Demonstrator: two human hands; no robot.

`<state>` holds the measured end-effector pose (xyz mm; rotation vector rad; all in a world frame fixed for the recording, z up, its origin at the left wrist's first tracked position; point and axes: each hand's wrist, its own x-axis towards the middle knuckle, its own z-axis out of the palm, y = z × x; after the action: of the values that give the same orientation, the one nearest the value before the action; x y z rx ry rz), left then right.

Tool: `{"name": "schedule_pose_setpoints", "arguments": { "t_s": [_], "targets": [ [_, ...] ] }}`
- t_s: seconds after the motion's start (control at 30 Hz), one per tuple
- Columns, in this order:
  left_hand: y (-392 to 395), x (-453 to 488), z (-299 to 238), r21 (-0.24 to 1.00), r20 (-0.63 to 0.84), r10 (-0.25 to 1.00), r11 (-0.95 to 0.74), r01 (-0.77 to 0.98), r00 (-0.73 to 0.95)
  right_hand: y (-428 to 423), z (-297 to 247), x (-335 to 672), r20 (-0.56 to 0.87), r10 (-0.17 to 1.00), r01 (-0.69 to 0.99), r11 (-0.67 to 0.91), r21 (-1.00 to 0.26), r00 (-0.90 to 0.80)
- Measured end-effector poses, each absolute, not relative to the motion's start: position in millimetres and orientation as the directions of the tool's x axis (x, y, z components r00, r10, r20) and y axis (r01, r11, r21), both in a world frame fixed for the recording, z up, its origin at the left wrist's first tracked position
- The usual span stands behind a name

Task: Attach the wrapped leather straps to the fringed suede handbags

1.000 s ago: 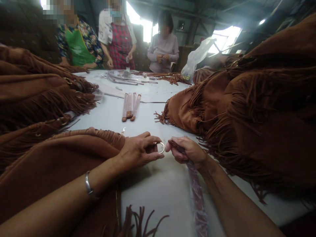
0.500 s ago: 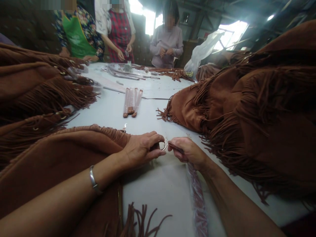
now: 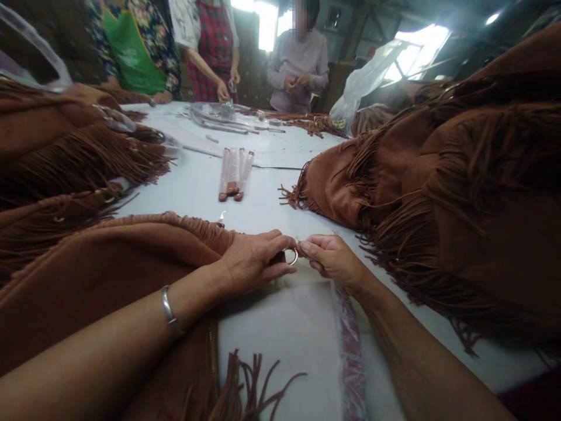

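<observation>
Right hand [image 3: 335,260] closer to 1 ring [image 3: 296,257], gripping 1 wrapped strap [image 3: 352,351]; left hand [image 3: 252,260] pinching ring

Ring [image 3: 297,256]: silvery. Wrapped strap [image 3: 352,362]: reddish brown, whitish glints in its clear film. Near bag [image 3: 109,275]: plain brown, zipper [image 3: 213,356] gold-toned, loose fringe [image 3: 235,380] same brown. Fringed pile [image 3: 339,190]: rust brown, darker in shadow. Desk [image 3: 284,327]: plain bluish white. Strap bundle [image 3: 235,172]: brown ends, pinkish middles. Bracelet [image 3: 168,305]: silver. Plastic bag [image 3: 362,85]: translucent white. Green apron [image 3: 134,52] over dark blue floral sleeves [image 3: 163,38]; red-and-black plaid apron [image 3: 215,38]; plain pale mauve sweater [image 3: 299,61].
</observation>
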<state>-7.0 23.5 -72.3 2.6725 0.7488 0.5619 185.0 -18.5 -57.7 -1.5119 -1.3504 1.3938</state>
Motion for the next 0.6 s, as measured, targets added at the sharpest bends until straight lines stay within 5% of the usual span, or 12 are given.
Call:
{"name": "schedule_pose_setpoints", "arguments": {
  "t_s": [0.17, 0.6],
  "targets": [
    [25.7, -7.6, -74.2, 0.492, 0.321, 0.552, -0.792, 0.362, 0.770, -17.9, -60.2, 184.2, -0.277, 0.956, 0.237, -0.248, -0.939, -0.097],
    [24.6, -6.3, -73.8, 0.524, 0.268, 0.596, -0.750, 0.404, 0.757, -17.3, -59.7, 183.4, -0.268, 0.953, 0.267, -0.225, -0.937, -0.139]
  ]
}}
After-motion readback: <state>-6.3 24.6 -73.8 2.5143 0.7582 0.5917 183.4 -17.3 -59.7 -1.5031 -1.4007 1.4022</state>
